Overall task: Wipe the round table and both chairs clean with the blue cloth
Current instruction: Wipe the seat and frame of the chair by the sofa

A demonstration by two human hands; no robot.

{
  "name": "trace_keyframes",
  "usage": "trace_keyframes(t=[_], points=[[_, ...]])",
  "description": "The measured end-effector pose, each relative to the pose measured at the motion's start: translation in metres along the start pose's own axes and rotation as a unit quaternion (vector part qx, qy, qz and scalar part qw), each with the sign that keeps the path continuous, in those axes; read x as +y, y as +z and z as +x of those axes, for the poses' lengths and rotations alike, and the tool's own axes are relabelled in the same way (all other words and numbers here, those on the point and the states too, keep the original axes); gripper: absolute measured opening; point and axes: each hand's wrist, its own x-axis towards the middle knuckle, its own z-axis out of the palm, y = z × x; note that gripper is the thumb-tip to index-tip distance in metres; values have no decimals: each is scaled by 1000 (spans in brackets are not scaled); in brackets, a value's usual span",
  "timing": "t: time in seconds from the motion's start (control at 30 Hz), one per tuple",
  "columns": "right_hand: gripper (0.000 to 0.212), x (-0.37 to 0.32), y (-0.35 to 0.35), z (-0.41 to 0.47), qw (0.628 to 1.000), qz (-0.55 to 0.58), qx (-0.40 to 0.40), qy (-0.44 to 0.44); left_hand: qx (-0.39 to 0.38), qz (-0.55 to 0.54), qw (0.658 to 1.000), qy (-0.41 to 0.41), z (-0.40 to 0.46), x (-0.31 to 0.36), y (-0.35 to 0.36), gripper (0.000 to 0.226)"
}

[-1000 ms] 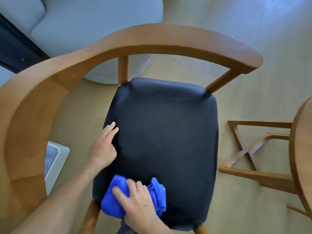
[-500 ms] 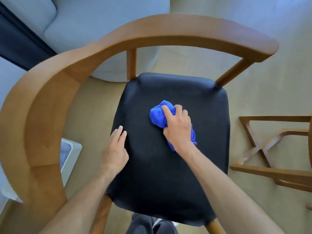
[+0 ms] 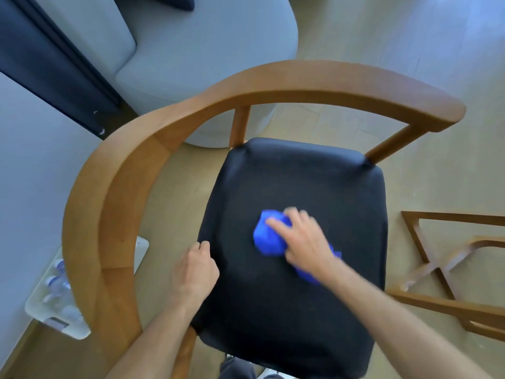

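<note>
Right hand point(image 3: 303, 242) gripping blue cloth point(image 3: 266, 237)

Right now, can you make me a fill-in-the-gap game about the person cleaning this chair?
1. The right hand presses a cloth whose colour is ____.
2. The cloth lies on the chair's black ____.
3. The left hand rests at the seat's ____ edge.
4. The chair's curved armrest is made of ____.

Missing words: blue; seat; left; wood
</note>
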Motion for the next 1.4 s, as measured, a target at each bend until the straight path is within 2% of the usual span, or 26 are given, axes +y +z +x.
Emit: trace_keyframes(t=[0.07,0.17,0.2,0.33,0.43,0.5,0.6,0.7,0.77,0.87,0.97,1.03,1.1,1.17,1.27,1.3,1.4], points=[[64,16,-11,66,993,-32,49,99,7,0,1000,7,0,-3,5,29],[56,1,-15,150,962,32,84,259,22,3,1000,0,-4,-7,7,32],[54,-14,-12,166,959,47,84,268,30,-2,1000,-4,-5,-7,7,33],[46,-84,12,154,991,5,62,122,89,-45,995,-26,2,-3,-7,23],[52,-117,35,87,997,58,21,38,158,-115,980,-50,2,-4,-18,22],[60,-124,45,36,995,98,-19,-18,176,-147,971,-61,4,-3,-22,26],[62,-95,47,-29,985,98,-85,-115,139,-134,981,-14,13,-1,-20,38],[60,-15,24,-50,981,9,-66,-184,28,-112,989,89,16,13,-8,50],[65,51,0,-41,993,-22,-19,-111,-4,-47,988,147,15,22,5,54],[69,128,-22,-21,990,-23,22,136,-17,37,986,162,8,35,20,57],[69,120,-7,-24,960,14,58,275,-29,77,986,144,0,39,27,60],[71,78,11,-45,954,38,85,284,-41,97,985,140,-6,42,26,60],[71,30,31,-83,966,77,92,227,-57,101,984,135,-13,48,20,60],[71,-11,39,-120,975,127,-4,180,-79,96,983,132,-24,57,10,60],[67,-36,30,-152,939,257,-149,176,-118,80,981,133,-47,75,-10,59],[63,-37,19,-156,924,300,-155,180,-130,66,980,134,-55,82,-19,58],[54,-33,-32,-162,890,399,-70,210,-131,6,980,151,-70,107,-56,54]])
